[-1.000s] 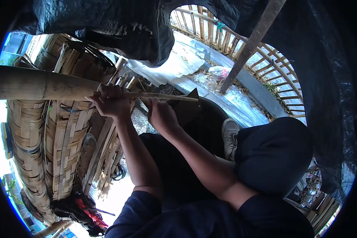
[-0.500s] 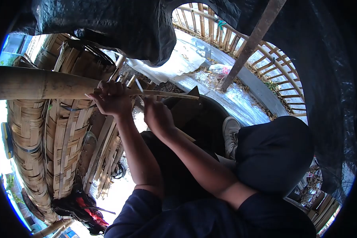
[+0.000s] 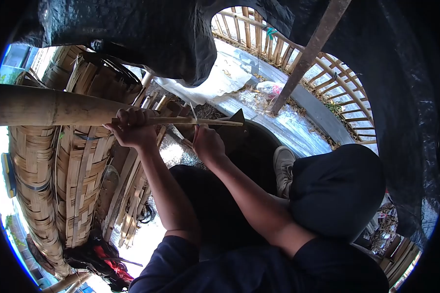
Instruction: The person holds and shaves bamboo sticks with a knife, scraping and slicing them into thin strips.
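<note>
A thin bamboo strip (image 3: pixel 222 122) runs sideways from the end of a thick bamboo pole (image 3: pixel 58 107). My left hand (image 3: pixel 134 128) is wrapped round the strip beside the pole's end. Farther right, my right hand (image 3: pixel 208 143) is closed on the handle of a knife, just below the strip. The knife's narrow pale blade (image 3: pixel 193 112) stands up across the strip. Most of the handle is hidden in my fingers.
Rolled woven bamboo mats (image 3: pixel 34 180) stand at the left beside split bamboo pieces. A dark round tub (image 3: pixel 264 136) lies near my shoe (image 3: pixel 284 168). A slanted metal bar (image 3: pixel 308 58), black sheeting (image 3: pixel 127 39) and a bamboo fence (image 3: pixel 347 88) are ahead.
My right hand and the knife first shifted slightly left and up, then moved right along the strip. My left hand keeps its hold near the pole's end.
</note>
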A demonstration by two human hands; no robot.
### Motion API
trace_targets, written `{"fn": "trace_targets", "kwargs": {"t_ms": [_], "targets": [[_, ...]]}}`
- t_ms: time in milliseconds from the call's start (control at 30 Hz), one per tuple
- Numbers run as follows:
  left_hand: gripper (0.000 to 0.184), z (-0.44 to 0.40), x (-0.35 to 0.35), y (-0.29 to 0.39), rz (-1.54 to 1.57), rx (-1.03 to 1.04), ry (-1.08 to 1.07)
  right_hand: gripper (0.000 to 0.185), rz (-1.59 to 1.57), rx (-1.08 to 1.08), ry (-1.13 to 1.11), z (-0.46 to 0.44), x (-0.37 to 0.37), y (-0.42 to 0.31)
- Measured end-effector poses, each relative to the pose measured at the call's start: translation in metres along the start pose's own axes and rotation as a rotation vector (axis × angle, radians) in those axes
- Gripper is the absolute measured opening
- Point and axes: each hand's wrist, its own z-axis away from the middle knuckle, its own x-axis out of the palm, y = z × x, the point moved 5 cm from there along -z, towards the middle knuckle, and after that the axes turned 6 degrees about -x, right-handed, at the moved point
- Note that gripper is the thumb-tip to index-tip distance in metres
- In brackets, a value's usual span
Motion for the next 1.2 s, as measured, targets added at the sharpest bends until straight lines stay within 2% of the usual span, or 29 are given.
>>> {"fn": "trace_targets", "kwargs": {"t_ms": [67,133,200,267,300,333,400,467,567,667,733,867,933,967,1000,1067,1100,1133,1200], "targets": [[0.058,0.0,0.008,-0.002,0.028,-0.014,-0.066,0.028,-0.039,-0.084,-0.026,0.006,-0.012,-0.034],[0.059,0.003,0.021,-0.005,-0.008,-0.027,0.057,0.026,-0.216,-0.222,0.025,0.009,-0.009,-0.055],[0.059,0.002,0.018,-0.004,-0.022,-0.001,0.089,0.028,-0.118,-0.078,-0.033,0.006,-0.014,-0.043],[0.059,-0.001,0.007,-0.002,-0.03,0.024,0.109,0.03,-0.045,-0.086,-0.001,-0.004,0.017,0.013],[0.059,-0.003,-0.006,-0.001,-0.019,0.02,0.04,0.031,-0.009,0.004,-0.001,-0.004,0.015,0.036],[0.059,-0.003,-0.009,0.002,-0.009,0.017,-0.03,0.031,0.026,0.095,-0.002,-0.004,0.01,0.046],[0.058,-0.005,-0.014,0.001,-0.014,0.003,0.021,0.031,-0.006,0.082,0.002,-0.006,0.009,0.036],[0.058,-0.001,0.003,0.0,0.02,-0.007,0.019,0.03,-0.144,-0.249,0.001,-0.001,-0.002,-0.021],[0.058,0.001,0.016,-0.001,-0.018,0.007,0.086,0.027,-0.085,-0.129,-0.097,0.004,-0.012,-0.041],[0.057,-0.004,-0.011,0.001,0.03,0.005,0.045,0.028,-0.036,-0.062,-0.037,-0.007,0.022,0.038],[0.056,-0.004,-0.021,0.003,0.02,0.02,0.043,0.03,0.018,0.017,0.019,-0.008,0.017,0.077],[0.056,-0.007,-0.013,0.0,0.02,0.034,0.016,0.03,0.043,0.013,-0.087,-0.018,0.011,0.058],[0.056,-0.007,-0.01,-0.002,0.027,0.016,0.043,0.03,-0.091,-0.422,0.03,-0.011,0.008,-0.001],[0.056,-0.006,-0.008,-0.002,0.035,0.002,0.059,0.029,-0.189,-0.284,0.006,-0.013,0.014,0.001],[0.056,-0.005,-0.007,-0.002,0.036,0.001,0.059,0.029,-0.188,-0.283,0.006,-0.011,0.014,0.008],[0.056,-0.002,-0.013,0.002,-0.004,0.067,0.258,0.03,-0.163,-0.143,-0.034,-0.011,0.014,0.042],[0.056,-0.003,-0.018,0.003,-0.002,0.068,0.25,0.03,-0.047,-0.028,-0.047,-0.015,0.023,0.076],[0.056,-0.003,-0.03,0.004,-0.012,0.06,0.242,0.03,-0.049,-0.03,-0.043,-0.017,0.027,0.092],[0.056,-0.006,-0.036,0.005,-0.022,0.053,0.229,0.028,0.088,0.103,-0.047,-0.02,0.031,0.117]]}}
